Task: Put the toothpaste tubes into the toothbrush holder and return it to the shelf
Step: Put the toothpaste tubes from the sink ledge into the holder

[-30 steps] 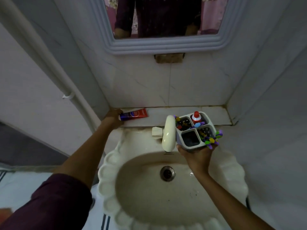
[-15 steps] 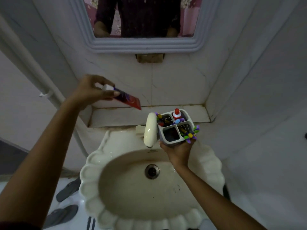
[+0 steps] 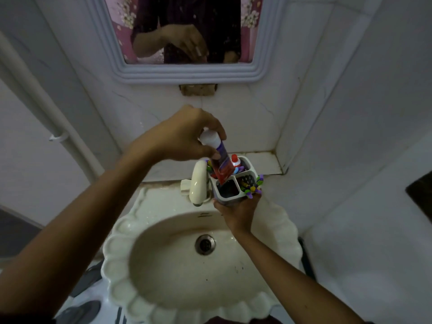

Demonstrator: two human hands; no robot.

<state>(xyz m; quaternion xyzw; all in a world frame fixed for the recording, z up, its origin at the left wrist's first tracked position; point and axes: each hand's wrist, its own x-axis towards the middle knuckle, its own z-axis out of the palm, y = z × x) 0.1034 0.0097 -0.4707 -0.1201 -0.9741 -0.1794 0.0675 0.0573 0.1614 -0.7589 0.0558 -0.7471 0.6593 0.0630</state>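
Note:
My left hand grips a red and purple toothpaste tube by its white cap end, crimped end down. The tube's lower end is at the rim of the front left compartment of a white four-compartment toothbrush holder. My right hand holds the holder from below, above the basin's back edge. A smaller tube with a red cap stands in the back compartment, and colourful toothbrushes fill the right compartment. The tiled shelf runs along the wall just behind the holder.
A cream tap stands just left of the holder, over a scalloped basin with a drain. A framed mirror hangs above. Walls close in on the right, and a white pipe runs down the left wall.
My left hand lifted the red tube off the shelf's left end, swung it right and turned it upright over the holder. The right hand kept the holder steady.

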